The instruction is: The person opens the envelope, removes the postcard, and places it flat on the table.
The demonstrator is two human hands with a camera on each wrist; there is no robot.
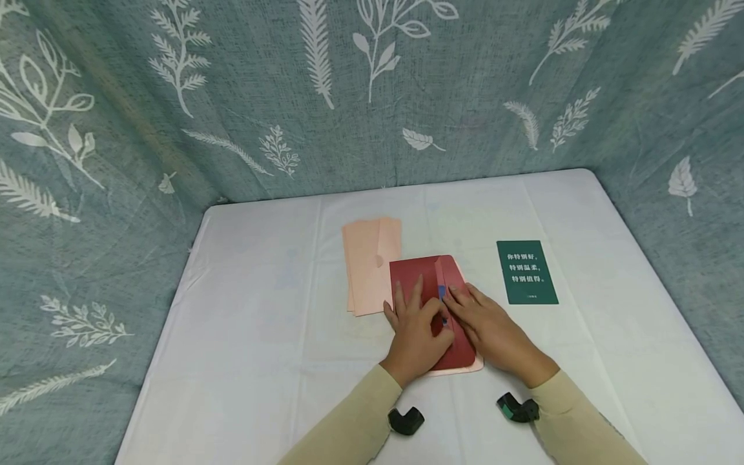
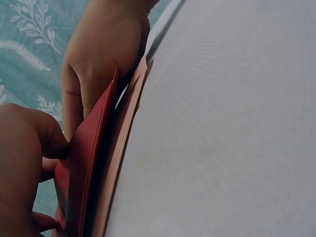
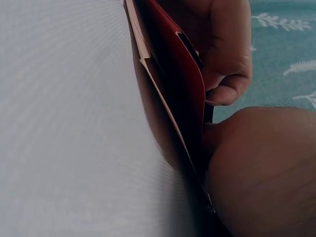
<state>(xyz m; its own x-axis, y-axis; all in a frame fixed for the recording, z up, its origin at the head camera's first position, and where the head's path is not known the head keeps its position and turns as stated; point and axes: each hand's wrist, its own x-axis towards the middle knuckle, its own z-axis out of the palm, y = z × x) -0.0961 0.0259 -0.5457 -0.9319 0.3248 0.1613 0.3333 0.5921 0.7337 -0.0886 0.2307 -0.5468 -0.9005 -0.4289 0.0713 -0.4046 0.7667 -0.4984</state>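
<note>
A red envelope point(image 1: 413, 271) lies at a slight tilt over a pale pink envelope whose edge shows along its right and lower sides. Along its long flap, a strip of blue point(image 1: 442, 292) shows in the gap. My left hand point(image 1: 415, 332) rests on the envelope with some fingers spread. Its bent index finger and thumb pinch at the flap's edge. From the right, my right hand point(image 1: 494, 329) lays its straight fingers along the flap. The left wrist view shows the red envelope point(image 2: 86, 163) raised slightly over pink paper point(image 2: 118, 148).
Several pale pink envelopes point(image 1: 366, 268) lie stacked just left of and behind the red one. A dark green card point(image 1: 527, 272) with white lettering is to the right on the white-covered table point(image 1: 250, 310). Patterned green curtains point(image 1: 378, 142) hang behind and at both sides.
</note>
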